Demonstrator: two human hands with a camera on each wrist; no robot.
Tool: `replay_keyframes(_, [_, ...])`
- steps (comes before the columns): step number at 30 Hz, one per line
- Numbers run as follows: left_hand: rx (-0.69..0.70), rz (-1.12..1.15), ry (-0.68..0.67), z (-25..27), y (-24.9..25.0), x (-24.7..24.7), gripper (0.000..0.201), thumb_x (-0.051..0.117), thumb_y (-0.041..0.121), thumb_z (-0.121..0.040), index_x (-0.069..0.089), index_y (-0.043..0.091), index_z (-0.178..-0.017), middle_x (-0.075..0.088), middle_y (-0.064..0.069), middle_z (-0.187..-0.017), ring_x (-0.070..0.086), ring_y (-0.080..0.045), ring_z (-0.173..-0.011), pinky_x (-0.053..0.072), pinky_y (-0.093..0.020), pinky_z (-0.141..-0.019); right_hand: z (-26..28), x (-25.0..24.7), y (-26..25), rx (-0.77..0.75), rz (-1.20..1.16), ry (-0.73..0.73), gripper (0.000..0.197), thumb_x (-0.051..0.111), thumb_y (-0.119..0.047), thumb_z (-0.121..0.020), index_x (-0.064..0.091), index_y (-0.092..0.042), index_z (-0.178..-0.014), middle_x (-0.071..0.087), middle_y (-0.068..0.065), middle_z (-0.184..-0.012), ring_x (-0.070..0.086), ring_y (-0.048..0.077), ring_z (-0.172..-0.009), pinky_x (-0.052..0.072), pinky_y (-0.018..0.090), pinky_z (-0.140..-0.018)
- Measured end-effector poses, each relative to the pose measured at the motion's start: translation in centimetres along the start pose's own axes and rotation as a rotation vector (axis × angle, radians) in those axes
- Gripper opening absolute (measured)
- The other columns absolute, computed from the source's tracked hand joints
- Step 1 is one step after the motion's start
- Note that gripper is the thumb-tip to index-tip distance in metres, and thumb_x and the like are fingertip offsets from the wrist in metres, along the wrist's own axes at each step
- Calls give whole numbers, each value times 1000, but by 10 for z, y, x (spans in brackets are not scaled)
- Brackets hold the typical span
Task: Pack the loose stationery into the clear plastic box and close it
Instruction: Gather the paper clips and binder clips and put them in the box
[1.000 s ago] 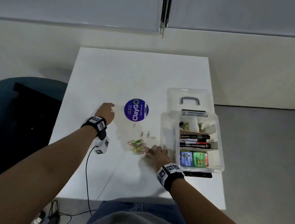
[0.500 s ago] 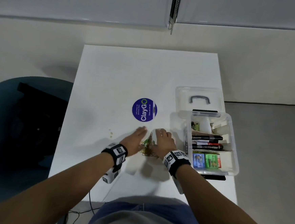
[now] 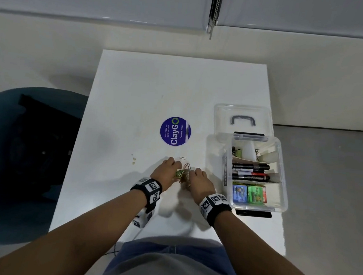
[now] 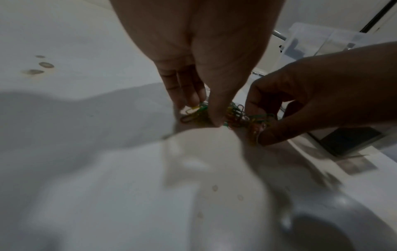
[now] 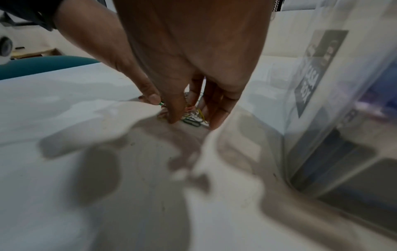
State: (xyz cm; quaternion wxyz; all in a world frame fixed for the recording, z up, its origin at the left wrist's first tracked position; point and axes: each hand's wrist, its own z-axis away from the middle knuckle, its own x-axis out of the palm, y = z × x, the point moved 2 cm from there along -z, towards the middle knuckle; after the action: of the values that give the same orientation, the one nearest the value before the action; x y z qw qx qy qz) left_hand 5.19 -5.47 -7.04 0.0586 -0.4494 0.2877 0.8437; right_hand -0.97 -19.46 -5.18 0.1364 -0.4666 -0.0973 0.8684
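Inside open clear box (image 3: 279,201): markers (image 3: 251,166), small cartons (image 3: 249,193).

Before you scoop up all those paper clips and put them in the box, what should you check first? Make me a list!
1. Both hands at the paper clip pile: ok. The left hand and the right hand press in from either side.
2. Fingers around the clips: ok. Left fingers and right fingers touch the pile.
3. Every clip gathered: not ok. A stray paper clip lies apart, beyond the pile.
4. Clear plastic box open: ok. Its lid is folded back.
5. Free space for the clips: cannot tell. The near compartment shows room beside the small coloured boxes.
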Motion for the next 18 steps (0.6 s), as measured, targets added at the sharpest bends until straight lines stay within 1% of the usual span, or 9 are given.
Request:
replay_keyframes(2, [-37, 8, -7, 1, -2, -2, 30, 65, 12, -87, 55, 13, -115, 50, -8, -117, 53, -27, -107, 49, -40, -87, 0, -3, 0, 18, -6, -46, 40, 47, -1, -89, 43, -8, -129, 42, 14, -130, 44, 32, -121, 46, 43, -92])
replay_keyframes(4, [-66, 13, -17, 2, -4, -6, 21, 60, 11, -90, 58, 11, -110, 54, -9, -113, 55, -27, -103, 48, -38, -86, 0, -8, 3, 30, -9, -69, 40, 48, 3, -87, 46, -5, -126, 45, 17, -128, 49, 35, -117, 46, 43, -91])
replay_keyframes(7, [-103, 30, 2, 6, -8, -13, 18, 56, 9, -91, 62, 11, -107, 59, -9, -109, 57, -27, -101, 45, -33, -84, 2, -15, 8, 34, -60, -62, 37, 47, 6, -84, 49, -3, -119, 52, 19, -122, 55, 37, -110, 46, 40, -88])
replay_keyframes(10, [-155, 94, 63, 11, -8, -23, 16, 57, 12, -90, 65, 13, -104, 64, -7, -104, 60, -26, -98, 45, -32, -82, 7, -23, 12, 34, -80, -44, 32, 48, 5, -84, 50, -4, -115, 55, 18, -118, 56, 36, -109, 46, 37, -86])
replay_keyframes(13, [-182, 180, 132, 18, -3, -38, 14, 62, 14, -89, 68, 14, -101, 68, -6, -99, 63, -23, -94, 49, -33, -81, 15, -37, 8, 13, -116, 8, 27, 49, 2, -87, 53, -5, -112, 56, 14, -116, 56, 33, -108, 42, 33, -80])
replay_keyframes(15, [-170, 253, 180, 22, 7, -50, 13, 64, 14, -88, 68, 14, -100, 69, -4, -98, 64, -20, -91, 51, -31, -80, 22, -50, 4, -17, -173, 90, 19, 49, 0, -89, 57, -6, -105, 60, 14, -109, 58, 32, -103, 42, 33, -77])
replay_keyframes(18, [-123, 432, 235, 25, 40, -72, 10, 67, 16, -88, 68, 13, -97, 69, 2, -92, 62, -10, -82, 46, -15, -71, 38, -78, 10, -15, -310, 219, 11, 50, -3, -89, 60, -8, -91, 65, 11, -94, 61, 30, -90, 46, 34, -74])
